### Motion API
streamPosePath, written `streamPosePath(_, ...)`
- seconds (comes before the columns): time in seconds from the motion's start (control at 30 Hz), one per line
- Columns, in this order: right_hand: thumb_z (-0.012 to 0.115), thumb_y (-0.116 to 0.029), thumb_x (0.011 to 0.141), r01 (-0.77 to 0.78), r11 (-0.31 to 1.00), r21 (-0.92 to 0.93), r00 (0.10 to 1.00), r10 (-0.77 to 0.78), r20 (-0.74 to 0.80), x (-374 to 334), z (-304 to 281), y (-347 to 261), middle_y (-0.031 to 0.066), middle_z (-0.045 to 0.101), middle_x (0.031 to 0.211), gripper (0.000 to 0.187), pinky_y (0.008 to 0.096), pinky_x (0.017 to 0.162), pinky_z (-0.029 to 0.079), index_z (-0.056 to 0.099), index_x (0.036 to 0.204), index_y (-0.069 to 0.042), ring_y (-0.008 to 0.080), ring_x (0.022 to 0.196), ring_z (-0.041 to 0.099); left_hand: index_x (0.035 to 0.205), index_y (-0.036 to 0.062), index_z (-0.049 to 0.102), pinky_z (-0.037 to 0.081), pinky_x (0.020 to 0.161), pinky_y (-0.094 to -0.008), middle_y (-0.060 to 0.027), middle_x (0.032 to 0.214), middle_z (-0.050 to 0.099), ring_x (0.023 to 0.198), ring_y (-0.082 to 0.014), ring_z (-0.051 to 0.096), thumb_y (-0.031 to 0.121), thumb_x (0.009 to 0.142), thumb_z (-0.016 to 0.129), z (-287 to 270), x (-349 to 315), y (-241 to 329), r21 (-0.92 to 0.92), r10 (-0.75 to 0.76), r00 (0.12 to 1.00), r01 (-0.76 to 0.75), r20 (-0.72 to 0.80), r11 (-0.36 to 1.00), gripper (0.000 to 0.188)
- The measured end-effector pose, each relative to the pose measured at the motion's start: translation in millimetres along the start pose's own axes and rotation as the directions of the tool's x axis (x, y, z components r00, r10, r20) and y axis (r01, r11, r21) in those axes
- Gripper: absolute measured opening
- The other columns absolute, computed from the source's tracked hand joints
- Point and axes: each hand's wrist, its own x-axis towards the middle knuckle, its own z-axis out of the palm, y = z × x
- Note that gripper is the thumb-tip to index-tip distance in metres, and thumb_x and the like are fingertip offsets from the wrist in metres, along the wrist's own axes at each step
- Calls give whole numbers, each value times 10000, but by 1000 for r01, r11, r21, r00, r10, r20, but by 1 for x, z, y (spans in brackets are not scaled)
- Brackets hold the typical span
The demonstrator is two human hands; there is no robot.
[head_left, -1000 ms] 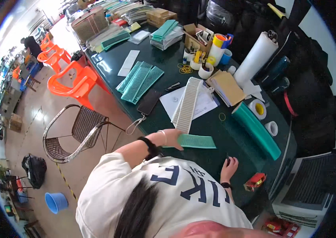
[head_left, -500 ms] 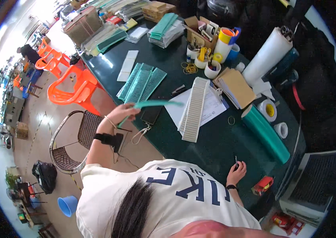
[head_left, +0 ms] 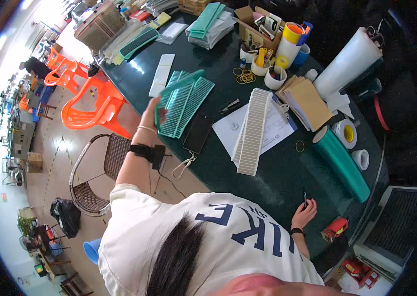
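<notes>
1. Right hand [head_left: 304, 213] pinches a slim black pen-like tool [head_left: 305, 197].
2. Left hand [head_left: 153, 113] grips a bowed green strip [head_left: 181, 83] over fanned green ribbed strips [head_left: 189, 109], contact unclear; a loose hold or skewed angle could knock them askew.

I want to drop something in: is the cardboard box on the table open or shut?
Open: the cardboard box has a flap standing up, and the items inside show from above.
</notes>
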Motion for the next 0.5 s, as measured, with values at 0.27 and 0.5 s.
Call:
streamPosePath(0.27,540,-146,857,-26,1000,-14,1000,27,8,-1,3,-2,121,469,1230,227,447,930,363,511,1073,-85,330,1120,444,679,130,544,411,423,-261,-22,574,526,421,-156,483,562,706,672,-42,70,62,199,230,937,-181,-262,963,452)
streamPosePath(0.5,558,-140,857,-28,999,-31,1000,28,-3,6,-1,1,128,482,1205,230,460,919,373,501,1073,-86,337,1106,455,1044,-43,551,460,692,-321,-140,833,594,760,-239,580,616,669,669,-129,184,84,745,770,617,-435,-162,506,767)
